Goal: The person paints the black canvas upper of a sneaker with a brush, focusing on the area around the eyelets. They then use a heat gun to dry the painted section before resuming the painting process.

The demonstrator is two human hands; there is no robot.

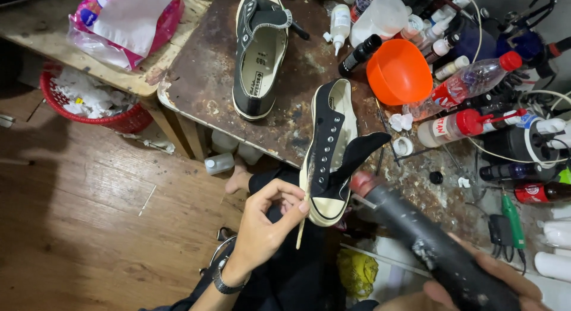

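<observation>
My left hand (266, 228) pinches a thin wooden stick (301, 232) against the toe of a black canvas sneaker (331, 150) that lies over the front edge of the stained worktable (202, 73), its tongue flopped to the right. My right hand (476, 284) grips the handle of a black heat gun (428, 239). The gun's reddish nozzle points at the sneaker's toe side, close to it. A second black sneaker (259, 49) lies farther back on the table, insole facing up.
An orange bowl (398, 72), several plastic bottles (467, 82), small glue bottles and cables crowd the table's right side. A red basket (89, 103) of scraps stands under a wooden bench at left. A pink plastic bag (119, 22) lies on that bench. Wooden floor below.
</observation>
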